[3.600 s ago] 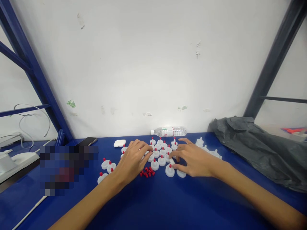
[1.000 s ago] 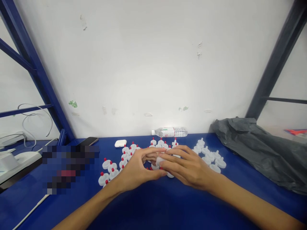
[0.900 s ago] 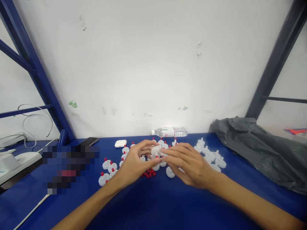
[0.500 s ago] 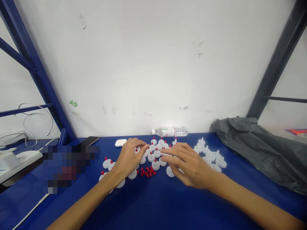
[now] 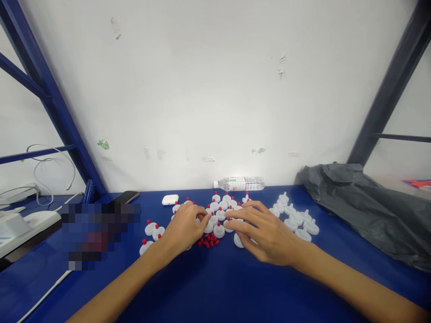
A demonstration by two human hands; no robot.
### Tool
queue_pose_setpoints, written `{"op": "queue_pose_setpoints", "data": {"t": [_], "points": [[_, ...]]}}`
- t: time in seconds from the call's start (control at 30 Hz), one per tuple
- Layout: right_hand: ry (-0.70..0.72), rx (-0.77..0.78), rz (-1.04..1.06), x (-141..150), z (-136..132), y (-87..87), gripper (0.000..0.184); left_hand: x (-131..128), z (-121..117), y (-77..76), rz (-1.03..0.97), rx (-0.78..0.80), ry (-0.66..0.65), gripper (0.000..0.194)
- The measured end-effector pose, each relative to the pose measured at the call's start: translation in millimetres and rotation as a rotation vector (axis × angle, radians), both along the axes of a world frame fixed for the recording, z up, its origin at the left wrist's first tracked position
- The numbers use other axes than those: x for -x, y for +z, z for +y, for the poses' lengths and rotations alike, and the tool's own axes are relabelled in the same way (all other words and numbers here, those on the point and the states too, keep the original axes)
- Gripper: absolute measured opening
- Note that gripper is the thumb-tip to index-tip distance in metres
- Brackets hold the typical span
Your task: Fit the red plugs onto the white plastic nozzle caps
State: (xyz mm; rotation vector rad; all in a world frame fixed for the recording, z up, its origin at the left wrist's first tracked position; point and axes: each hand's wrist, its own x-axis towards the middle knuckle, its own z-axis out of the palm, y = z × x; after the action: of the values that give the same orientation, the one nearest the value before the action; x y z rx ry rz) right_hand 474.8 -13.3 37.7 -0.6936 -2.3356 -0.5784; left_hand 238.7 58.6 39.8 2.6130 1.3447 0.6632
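My left hand point(image 5: 188, 226) is over the left part of a group of white nozzle caps with red tips point(image 5: 218, 230). Its thumb and index finger are pinched together at the top of one red-tipped white cap point(image 5: 208, 226), whose tip is hidden by the fingers. My right hand point(image 5: 266, 229) hovers palm down with fingers apart, fingertips by the caps in the middle. Beneath its fingers a white cap point(image 5: 239, 241) is partly covered. Small loose red tips point(image 5: 208, 241) lie in a pile between the hands.
White caps without red tips point(image 5: 296, 218) lie at the right. A clear plastic bottle point(image 5: 239, 183) rests against the wall. A white case point(image 5: 170, 199), a phone point(image 5: 126, 197) and a dark plastic bag point(image 5: 350, 211) are on the blue table point(image 5: 215, 287).
My left hand has shifted slightly down toward the red pile, and a red-tipped cap now stands under its fingertips. More caps show behind it. My right hand stays nearly still.
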Motion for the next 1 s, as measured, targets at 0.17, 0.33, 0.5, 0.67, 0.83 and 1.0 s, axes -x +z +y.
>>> {"op": "queue_pose_setpoints", "data": {"t": [0.17,0.33,0.5,0.67,0.83,1.0], "points": [[0.0,0.003,-0.004,0,-1,0.8,0.033,1,4,0.2,0.069,-0.001,0.021,0.028],[-0.01,-0.003,-0.01,0,0,0.4,0.031,3,5,-0.7,0.102,-0.013,0.038,0.026],[-0.079,-0.019,0.066,-3,3,3.9,0.028,3,1,2.3,0.105,-0.004,0.026,0.025],[-0.244,0.074,0.124,-12,12,7.2,0.018,4,-6,15.7,0.128,-0.048,-0.033,0.025],[-0.381,0.194,0.107,-25,24,3.9,0.02,15,-7,24.9,0.267,-0.017,-0.184,0.026],[-0.464,0.23,0.079,-38,33,5.9,0.034,26,-8,27.4,0.333,0.018,-0.191,0.016]]}}
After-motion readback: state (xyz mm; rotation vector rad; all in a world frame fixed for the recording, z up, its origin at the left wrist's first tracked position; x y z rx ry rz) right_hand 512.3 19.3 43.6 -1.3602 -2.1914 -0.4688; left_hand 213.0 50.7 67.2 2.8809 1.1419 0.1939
